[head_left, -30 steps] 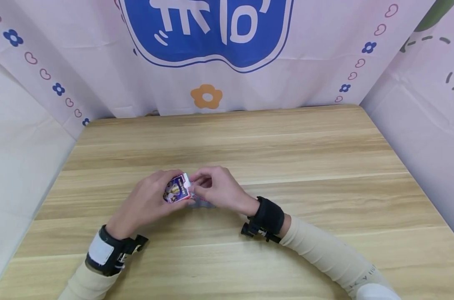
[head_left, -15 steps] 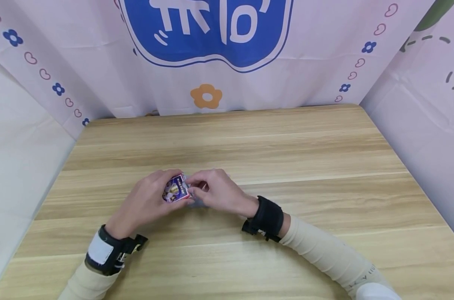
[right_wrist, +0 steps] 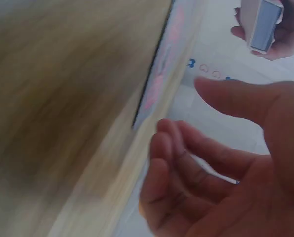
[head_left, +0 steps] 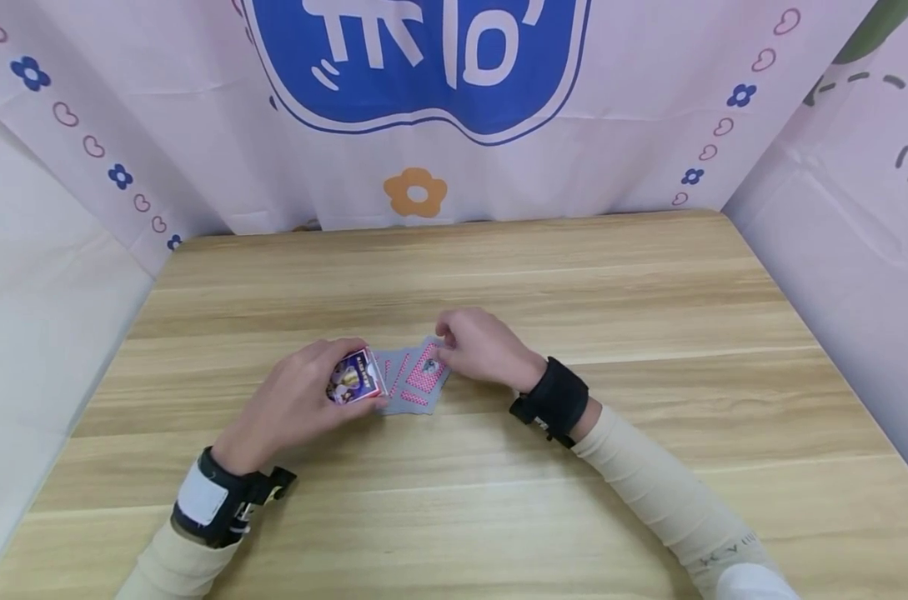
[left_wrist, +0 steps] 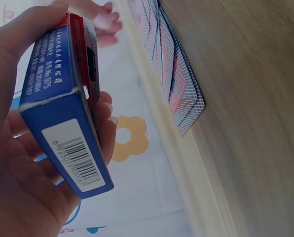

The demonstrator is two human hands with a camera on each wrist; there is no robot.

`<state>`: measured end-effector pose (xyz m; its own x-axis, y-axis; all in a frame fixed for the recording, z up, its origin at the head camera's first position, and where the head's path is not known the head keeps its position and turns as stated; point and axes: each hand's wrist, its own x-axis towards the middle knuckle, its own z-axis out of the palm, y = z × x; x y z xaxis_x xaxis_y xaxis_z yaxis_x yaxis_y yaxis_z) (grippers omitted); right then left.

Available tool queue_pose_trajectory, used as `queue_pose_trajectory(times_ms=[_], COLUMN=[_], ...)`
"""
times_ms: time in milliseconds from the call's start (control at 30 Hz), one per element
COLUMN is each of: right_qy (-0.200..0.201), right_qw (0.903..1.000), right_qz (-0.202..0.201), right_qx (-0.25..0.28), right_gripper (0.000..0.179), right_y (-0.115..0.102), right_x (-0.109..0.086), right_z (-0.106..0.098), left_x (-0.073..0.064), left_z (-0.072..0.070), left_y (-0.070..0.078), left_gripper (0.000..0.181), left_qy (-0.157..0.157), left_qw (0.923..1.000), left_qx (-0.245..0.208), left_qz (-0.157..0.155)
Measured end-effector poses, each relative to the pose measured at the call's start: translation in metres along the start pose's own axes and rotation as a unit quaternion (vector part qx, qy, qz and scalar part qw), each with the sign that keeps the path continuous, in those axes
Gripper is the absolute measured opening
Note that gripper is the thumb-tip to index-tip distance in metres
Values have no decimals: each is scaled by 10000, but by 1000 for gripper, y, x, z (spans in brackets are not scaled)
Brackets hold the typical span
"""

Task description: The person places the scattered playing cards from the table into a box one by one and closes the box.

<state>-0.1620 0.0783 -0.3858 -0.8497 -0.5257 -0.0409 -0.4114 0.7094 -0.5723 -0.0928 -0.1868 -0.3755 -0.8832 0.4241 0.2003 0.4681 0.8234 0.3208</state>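
Observation:
My left hand [head_left: 284,410] grips a small card box [head_left: 353,377] with a purple printed face and red edges, thumb and fingers along its sides. In the left wrist view the box [left_wrist: 53,74] shows blue sides and a barcode label. Beside its right end, playing cards [head_left: 426,373] with red-patterned backs lie spread face down on the table. At the right end of that spread is my right hand [head_left: 487,348]. From the right wrist, the fingers of that hand [right_wrist: 211,182] are bent and apart from the thumb, with nothing between them.
The wooden table [head_left: 544,283] reaches back to a white printed curtain [head_left: 574,179] with a blue emblem. White cloth [head_left: 48,283] hangs at both sides. Each wrist wears a black strap [head_left: 553,402] with a small camera.
My right hand has moved from the box's open end to the right, uncovering the spread cards on the table. My left hand keeps holding the card box in nearly the same place.

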Motion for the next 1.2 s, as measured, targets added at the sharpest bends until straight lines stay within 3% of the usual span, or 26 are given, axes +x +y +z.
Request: queue_pose_trajectory(times_ms=[200, 533, 633, 733, 833, 967, 1100, 1200], right_qy=[-310, -362, -526, -756, -900, -917, -915, -970], right_qw=[9973, 9965, 9974, 9942, 9826, 9629, 9517, 9498], right_qz=[265, 447, 457, 453, 416, 434, 537, 590], right_qx=[-617, -607, -205, 623, 1573, 2502, 2882, 2914], right_gripper=[35, 52, 43, 23, 12, 19, 19, 22], right_y=[2, 4, 6, 8, 8, 3, -4, -10], right_x=[0, -1, -1, -2, -2, -3, -5, -5], right_z=[0, 3, 0, -7, -16, -25, -27, -23], left_x=[0, 1, 1, 1, 1, 1, 0, 0], left_z=[0, 1, 2, 2, 2, 2, 2, 2], left_y=[0, -1, -1, -1, -1, -1, -1, -1], left_gripper=[76, 75, 75, 75, 77, 76, 77, 77], left_qy=[8, -31, -36, -68, -91, -69, -48, -40], left_qw=[10000, 10000, 10000, 10000, 10000, 10000, 10000, 10000], left_qx=[24, 65, 55, 19, -1, 2, -8, -28], left_qz=[9, 41, 54, 18, -16, 9, 29, 22])
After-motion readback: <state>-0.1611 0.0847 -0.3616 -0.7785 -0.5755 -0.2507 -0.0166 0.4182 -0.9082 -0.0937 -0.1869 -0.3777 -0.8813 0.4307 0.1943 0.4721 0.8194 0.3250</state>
